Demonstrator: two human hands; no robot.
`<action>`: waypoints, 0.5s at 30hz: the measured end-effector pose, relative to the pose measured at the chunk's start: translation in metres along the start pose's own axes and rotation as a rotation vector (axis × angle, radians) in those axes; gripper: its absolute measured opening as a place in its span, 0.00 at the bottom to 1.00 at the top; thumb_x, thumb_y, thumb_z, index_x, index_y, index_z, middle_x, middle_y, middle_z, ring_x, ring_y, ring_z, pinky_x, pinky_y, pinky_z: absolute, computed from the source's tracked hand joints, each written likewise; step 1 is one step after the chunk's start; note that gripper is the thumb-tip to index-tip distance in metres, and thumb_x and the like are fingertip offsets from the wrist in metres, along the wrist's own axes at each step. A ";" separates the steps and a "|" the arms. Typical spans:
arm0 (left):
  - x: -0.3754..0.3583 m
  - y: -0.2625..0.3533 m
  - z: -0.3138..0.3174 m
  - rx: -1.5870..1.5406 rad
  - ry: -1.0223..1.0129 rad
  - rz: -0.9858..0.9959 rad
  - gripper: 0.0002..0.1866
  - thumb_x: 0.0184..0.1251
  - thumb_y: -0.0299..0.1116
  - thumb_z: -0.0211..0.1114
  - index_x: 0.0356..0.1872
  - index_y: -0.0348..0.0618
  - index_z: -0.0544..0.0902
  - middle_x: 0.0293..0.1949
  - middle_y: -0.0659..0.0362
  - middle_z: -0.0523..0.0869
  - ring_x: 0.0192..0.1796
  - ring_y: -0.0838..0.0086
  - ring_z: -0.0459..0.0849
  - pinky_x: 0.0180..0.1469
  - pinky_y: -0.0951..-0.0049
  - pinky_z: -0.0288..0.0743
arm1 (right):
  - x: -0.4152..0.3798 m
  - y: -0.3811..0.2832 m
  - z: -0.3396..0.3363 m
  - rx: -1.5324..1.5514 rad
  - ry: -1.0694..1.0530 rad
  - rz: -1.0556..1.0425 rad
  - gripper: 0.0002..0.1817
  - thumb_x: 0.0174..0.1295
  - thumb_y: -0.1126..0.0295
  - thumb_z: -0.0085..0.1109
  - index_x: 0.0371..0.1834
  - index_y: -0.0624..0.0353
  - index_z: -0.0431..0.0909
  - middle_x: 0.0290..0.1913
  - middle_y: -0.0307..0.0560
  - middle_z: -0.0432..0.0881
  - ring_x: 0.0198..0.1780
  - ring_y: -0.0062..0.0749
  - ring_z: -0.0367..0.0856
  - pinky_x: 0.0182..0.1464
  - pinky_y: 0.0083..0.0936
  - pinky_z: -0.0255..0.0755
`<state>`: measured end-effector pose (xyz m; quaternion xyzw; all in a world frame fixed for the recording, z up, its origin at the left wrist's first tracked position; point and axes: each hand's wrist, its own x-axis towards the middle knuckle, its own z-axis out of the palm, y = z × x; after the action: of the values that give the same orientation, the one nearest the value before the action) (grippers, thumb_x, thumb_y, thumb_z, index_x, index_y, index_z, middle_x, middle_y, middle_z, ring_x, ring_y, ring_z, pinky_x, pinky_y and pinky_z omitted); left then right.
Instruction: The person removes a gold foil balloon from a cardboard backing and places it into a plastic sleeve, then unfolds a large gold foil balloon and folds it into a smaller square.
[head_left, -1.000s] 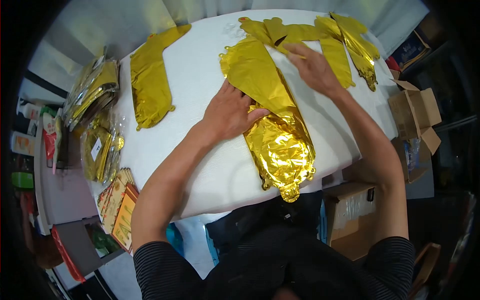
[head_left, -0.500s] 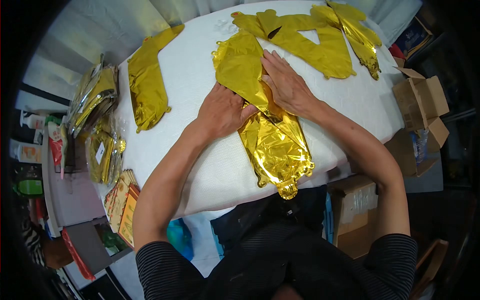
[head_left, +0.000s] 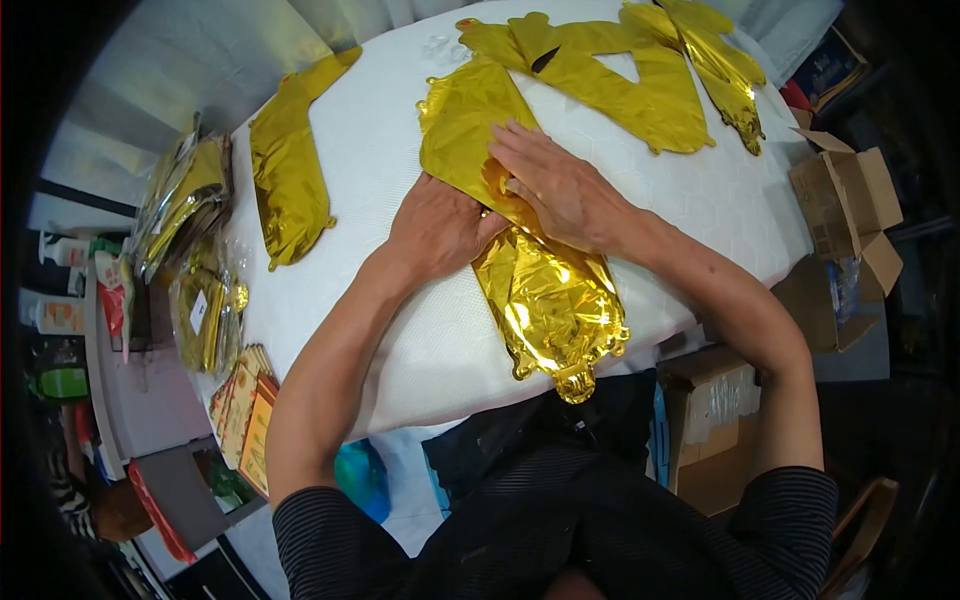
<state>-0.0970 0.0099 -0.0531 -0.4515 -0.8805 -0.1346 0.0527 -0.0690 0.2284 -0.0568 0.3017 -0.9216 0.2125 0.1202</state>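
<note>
A flat gold foil balloon [head_left: 548, 310] lies across the white table, its crinkled, shiny lower end pointing towards me. The smoother far half slants up and to the left, and a fold crosses the middle. My right hand [head_left: 565, 190] rests on that middle part, fingers stretched out and palm down. At the balloon's left edge is my left hand [head_left: 435, 228], flat, with the thumb apart and touching the foil. Some of its fingertips are hidden by the foil's edge.
Another flat gold balloon [head_left: 290, 165] lies at left. Several more gold foil pieces [head_left: 640, 85] lie along the far edge. Plastic-wrapped gold packs [head_left: 190, 195] and printed cards [head_left: 245, 420] sit at the left edge. An open cardboard box [head_left: 845, 200] stands at right.
My right hand has slid left over the foil, its fingers now lying further across the fold. My left hand stays at nearly the same place on the balloon's edge.
</note>
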 end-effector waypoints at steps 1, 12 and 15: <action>0.000 -0.001 0.001 0.000 -0.003 0.001 0.32 0.79 0.50 0.57 0.76 0.42 0.70 0.76 0.48 0.70 0.80 0.51 0.63 0.83 0.53 0.53 | -0.001 -0.005 -0.002 0.028 -0.007 0.003 0.29 0.74 0.73 0.55 0.77 0.68 0.64 0.80 0.64 0.65 0.83 0.56 0.59 0.84 0.43 0.55; -0.001 -0.002 0.003 0.061 -0.003 -0.004 0.33 0.79 0.52 0.58 0.76 0.42 0.71 0.76 0.47 0.71 0.80 0.50 0.62 0.84 0.54 0.51 | -0.001 0.002 -0.017 0.159 0.054 -0.080 0.32 0.68 0.79 0.59 0.77 0.65 0.66 0.77 0.64 0.70 0.77 0.55 0.71 0.78 0.38 0.68; -0.001 -0.002 0.005 0.037 -0.010 -0.040 0.33 0.78 0.52 0.59 0.76 0.43 0.71 0.76 0.46 0.71 0.81 0.49 0.62 0.84 0.54 0.51 | 0.003 0.026 -0.021 0.141 0.125 -0.145 0.32 0.66 0.79 0.62 0.76 0.65 0.69 0.76 0.63 0.72 0.76 0.54 0.72 0.77 0.37 0.70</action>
<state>-0.0981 0.0092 -0.0581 -0.4334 -0.8919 -0.1170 0.0542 -0.0851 0.2552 -0.0452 0.3613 -0.8709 0.2860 0.1707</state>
